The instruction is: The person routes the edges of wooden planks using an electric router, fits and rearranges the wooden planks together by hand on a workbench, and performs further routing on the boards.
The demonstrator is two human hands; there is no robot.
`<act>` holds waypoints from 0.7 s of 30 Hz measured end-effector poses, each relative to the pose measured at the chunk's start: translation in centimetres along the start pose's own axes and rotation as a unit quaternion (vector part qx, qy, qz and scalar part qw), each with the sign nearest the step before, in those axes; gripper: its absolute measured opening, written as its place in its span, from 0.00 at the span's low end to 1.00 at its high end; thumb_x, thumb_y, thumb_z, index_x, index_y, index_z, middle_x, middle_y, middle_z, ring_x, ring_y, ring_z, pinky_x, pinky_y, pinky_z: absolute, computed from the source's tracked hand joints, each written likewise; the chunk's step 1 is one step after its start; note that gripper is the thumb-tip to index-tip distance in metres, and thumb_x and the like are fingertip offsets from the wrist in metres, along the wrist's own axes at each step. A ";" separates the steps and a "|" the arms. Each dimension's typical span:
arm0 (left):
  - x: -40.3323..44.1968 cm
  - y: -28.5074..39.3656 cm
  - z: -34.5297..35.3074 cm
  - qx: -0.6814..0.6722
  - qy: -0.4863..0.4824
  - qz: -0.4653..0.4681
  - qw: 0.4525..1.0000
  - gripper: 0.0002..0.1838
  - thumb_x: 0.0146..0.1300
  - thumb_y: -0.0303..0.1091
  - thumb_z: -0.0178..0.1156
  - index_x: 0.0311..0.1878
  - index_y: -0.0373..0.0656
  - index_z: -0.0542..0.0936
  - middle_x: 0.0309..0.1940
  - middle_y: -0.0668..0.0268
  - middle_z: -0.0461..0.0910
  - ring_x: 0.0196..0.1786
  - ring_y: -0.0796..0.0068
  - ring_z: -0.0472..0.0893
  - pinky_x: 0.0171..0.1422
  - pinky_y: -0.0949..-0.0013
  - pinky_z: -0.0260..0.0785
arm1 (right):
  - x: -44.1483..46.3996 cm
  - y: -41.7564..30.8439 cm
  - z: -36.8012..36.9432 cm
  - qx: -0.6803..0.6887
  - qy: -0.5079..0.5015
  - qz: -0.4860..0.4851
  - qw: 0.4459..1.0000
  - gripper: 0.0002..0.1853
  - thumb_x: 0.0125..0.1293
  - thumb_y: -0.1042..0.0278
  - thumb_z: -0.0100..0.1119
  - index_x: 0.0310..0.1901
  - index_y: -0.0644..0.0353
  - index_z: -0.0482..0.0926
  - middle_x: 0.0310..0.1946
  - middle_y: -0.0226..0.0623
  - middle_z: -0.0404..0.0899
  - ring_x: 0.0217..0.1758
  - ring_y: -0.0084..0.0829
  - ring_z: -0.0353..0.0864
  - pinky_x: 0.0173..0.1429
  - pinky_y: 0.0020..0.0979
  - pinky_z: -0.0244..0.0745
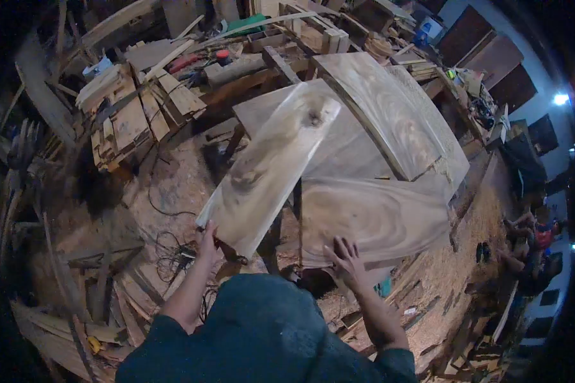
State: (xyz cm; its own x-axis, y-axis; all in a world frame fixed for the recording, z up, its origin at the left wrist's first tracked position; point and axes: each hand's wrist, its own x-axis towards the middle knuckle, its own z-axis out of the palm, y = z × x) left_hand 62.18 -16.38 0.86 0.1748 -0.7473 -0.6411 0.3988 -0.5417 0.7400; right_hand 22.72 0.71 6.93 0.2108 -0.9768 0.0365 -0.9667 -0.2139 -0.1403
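A long pale plank (268, 166) with dark knots lies slanted over other boards. My left hand (207, 241) grips its near left corner, the fingers partly hidden at the edge. To the right, my right hand (346, 258) rests with fingers spread on the near edge of a wide board (377, 220) with swirling grain. Behind these, a thick slab (390, 108) lies across a broad flat board (348, 143).
Stacked offcuts (124, 118) stand at the left, and a cable (169, 255) coils on the floor near my left arm. Scrap wood and shavings cover the ground. People (540, 236) sit at the far right.
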 end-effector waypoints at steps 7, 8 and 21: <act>-4.8 -1.1 -3.3 -0.080 -0.033 0.014 0.996 0.29 0.68 0.41 0.59 0.68 0.45 0.63 0.62 0.59 0.72 0.62 0.57 0.74 0.58 0.51 0.74 | 5.7 0.0 1.0 0.048 0.023 0.025 0.998 0.38 0.58 0.46 0.63 0.71 0.37 0.65 0.72 0.50 0.57 0.74 0.57 0.55 0.72 0.61 0.53; -5.0 -1.7 -4.1 -0.094 -0.029 0.007 0.995 0.28 0.69 0.40 0.59 0.68 0.44 0.63 0.62 0.59 0.72 0.63 0.56 0.74 0.60 0.51 0.73 | 7.3 -0.6 1.1 0.054 0.042 0.045 0.997 0.36 0.57 0.50 0.65 0.69 0.39 0.68 0.71 0.50 0.58 0.74 0.56 0.56 0.71 0.61 0.54; -8.5 -3.5 -7.5 0.082 -0.108 -0.104 0.985 0.16 0.64 0.34 0.63 0.54 0.44 0.75 0.40 0.67 0.82 0.39 0.69 0.81 0.39 0.65 0.79 | -3.5 23.6 -1.5 0.146 0.206 0.453 0.855 0.38 0.57 0.39 0.64 0.63 0.58 0.73 0.59 0.50 0.74 0.61 0.48 0.75 0.63 0.45 0.71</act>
State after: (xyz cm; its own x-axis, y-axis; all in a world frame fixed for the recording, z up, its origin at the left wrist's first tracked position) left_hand 66.04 -5.28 2.23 -0.0969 -0.6687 -0.7372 0.2516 -0.7330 0.6319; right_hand -1.02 -0.92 4.96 -0.7318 -0.6710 0.1189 -0.6165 0.5776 -0.5350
